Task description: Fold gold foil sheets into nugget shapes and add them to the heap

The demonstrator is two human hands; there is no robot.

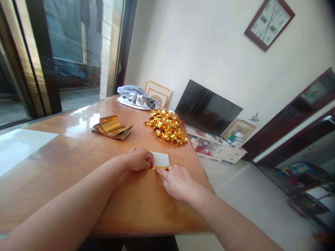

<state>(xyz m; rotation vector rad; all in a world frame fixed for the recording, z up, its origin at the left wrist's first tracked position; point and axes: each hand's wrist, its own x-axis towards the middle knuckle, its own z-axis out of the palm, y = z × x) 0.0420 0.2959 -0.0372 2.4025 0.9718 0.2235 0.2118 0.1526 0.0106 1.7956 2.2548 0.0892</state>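
A small sheet of gold foil paper (160, 159) lies on the table with its white side up. Along its near edge runs a narrow folded strip showing gold. My left hand (138, 159) is closed at the left end of that fold, fingers curled and pinching it. At the fold's right part, the fingertips of my right hand (178, 180) press on the paper, thumb tucked below. Beyond my left hand lies a stack of gold foil sheets (112, 128), its top sheets curling up. Farther off to the right sits a pile of folded gold foil pieces (167, 127).
The glossy wooden table (125, 202) has its right edge close to my right forearm. At its far end rests a bundle of pale cloth (136, 97). A white sheet (23, 144) lies at the left. A television (208, 106) stands on a low white cabinet (222, 150) beyond.
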